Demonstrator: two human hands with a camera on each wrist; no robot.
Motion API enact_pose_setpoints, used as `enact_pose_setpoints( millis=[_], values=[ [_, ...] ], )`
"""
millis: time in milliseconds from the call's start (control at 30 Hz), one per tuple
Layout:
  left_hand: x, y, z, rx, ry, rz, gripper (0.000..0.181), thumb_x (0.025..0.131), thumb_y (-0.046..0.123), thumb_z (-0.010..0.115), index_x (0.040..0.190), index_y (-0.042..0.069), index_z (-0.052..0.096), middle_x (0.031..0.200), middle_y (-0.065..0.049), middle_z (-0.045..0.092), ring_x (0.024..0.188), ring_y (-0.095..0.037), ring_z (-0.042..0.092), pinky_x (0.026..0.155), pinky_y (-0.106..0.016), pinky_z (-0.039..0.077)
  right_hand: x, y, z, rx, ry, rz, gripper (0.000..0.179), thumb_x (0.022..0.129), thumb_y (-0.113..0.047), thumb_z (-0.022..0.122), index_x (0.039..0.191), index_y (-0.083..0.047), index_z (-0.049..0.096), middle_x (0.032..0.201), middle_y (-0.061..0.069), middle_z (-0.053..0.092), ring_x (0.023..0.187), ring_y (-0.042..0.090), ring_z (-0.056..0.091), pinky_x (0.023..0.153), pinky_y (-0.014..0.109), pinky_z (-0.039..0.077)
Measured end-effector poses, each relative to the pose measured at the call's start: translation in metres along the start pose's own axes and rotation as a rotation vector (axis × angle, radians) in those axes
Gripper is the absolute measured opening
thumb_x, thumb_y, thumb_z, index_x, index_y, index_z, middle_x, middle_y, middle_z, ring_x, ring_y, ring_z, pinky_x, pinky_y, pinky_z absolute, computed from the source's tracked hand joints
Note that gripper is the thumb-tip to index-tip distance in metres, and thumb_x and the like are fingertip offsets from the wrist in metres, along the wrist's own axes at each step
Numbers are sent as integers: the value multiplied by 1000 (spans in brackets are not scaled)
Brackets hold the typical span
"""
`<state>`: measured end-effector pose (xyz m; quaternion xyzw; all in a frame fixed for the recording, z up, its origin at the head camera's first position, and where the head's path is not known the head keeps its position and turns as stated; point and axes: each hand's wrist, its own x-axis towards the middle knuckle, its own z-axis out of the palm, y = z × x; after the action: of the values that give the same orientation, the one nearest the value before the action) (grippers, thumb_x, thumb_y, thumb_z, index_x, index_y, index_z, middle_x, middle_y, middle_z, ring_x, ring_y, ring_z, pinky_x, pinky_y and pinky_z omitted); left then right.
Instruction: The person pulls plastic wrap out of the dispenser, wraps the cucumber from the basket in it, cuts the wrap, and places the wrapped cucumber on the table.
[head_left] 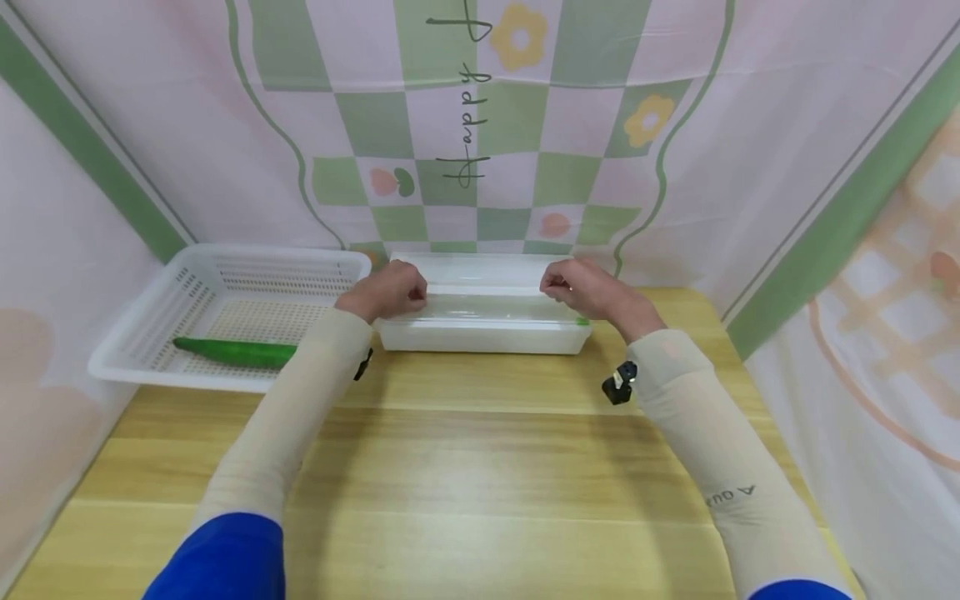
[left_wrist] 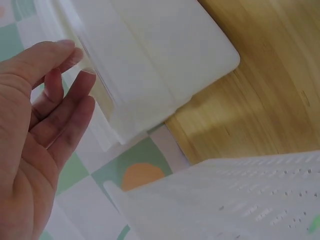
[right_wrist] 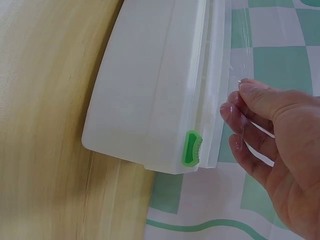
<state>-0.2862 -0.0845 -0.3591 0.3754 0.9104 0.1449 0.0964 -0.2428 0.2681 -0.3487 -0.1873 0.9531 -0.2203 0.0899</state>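
Observation:
A white cling film dispenser (head_left: 483,338) lies lengthwise across the back of the table, with a green slide cutter (right_wrist: 191,149) at its right end. Clear cling film (right_wrist: 240,65) rises from it, creased where my right hand (head_left: 592,290) pinches its edge between thumb and forefinger. At the dispenser's left end, my left hand (head_left: 388,288) pinches the film's other corner, thumb and forefinger together and the other fingers loosely curved. Between the two hands the sheet stretches over the dispenser, hard to make out against the white plastic.
To the left stands a white perforated basket (head_left: 105,360) holding a long green cucumber (head_left: 236,352), partly hidden by my left sleeve. A patterned cloth (head_left: 442,125) hangs right behind the dispenser. Wooden table top (head_left: 465,475) extends in front.

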Motion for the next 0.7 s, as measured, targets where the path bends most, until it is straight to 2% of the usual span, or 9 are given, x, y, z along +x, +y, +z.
enact_pose_setpoints(
  millis=[100,200,367,467,600,700],
  values=[
    [-3,-3,-2,-14,10,-2,9,97,7,73,97,0,80,100,-15,80,94,-26,76,92,-39,64,-1,-1,0,16,1,-8,19,106,-6,60,123,1,66,114,21,72,104,33,70,93,47,60],
    [-6,-5,-4,-22,13,1,7,96,4,73,95,1,79,99,-14,80,97,-27,75,94,-39,63,-2,-2,-1,17,0,-22,18,106,-5,59,123,-2,64,111,21,72,101,35,70,88,46,59],
    [-11,-5,-9,-9,26,9,8,96,-1,70,96,0,78,99,-12,77,100,-27,73,96,-40,61,-3,-2,-4,-27,-4,-52,18,106,-3,56,116,-4,71,109,19,74,92,28,67,82,43,57],
    [-10,-6,-7,-1,24,27,10,98,1,70,105,0,77,106,-14,75,103,-28,71,97,-40,61,-4,-2,-5,-44,-7,-66,20,105,-2,56,114,-3,74,106,17,74,87,24,64,79,40,56],
    [-6,-5,1,-45,-13,45,29,100,-3,63,128,-2,71,126,-20,71,113,-33,70,101,-44,59,-5,-3,-4,-48,-16,-70,19,106,-4,57,114,-3,74,106,17,74,88,24,65,80,39,58],
    [-3,-3,5,-69,-38,41,38,100,-4,60,138,-1,65,132,-23,68,118,-35,69,104,-45,58,-5,-5,-3,-45,-24,-75,19,106,-4,58,116,-2,74,107,17,75,90,25,67,82,40,59]
  ],
)
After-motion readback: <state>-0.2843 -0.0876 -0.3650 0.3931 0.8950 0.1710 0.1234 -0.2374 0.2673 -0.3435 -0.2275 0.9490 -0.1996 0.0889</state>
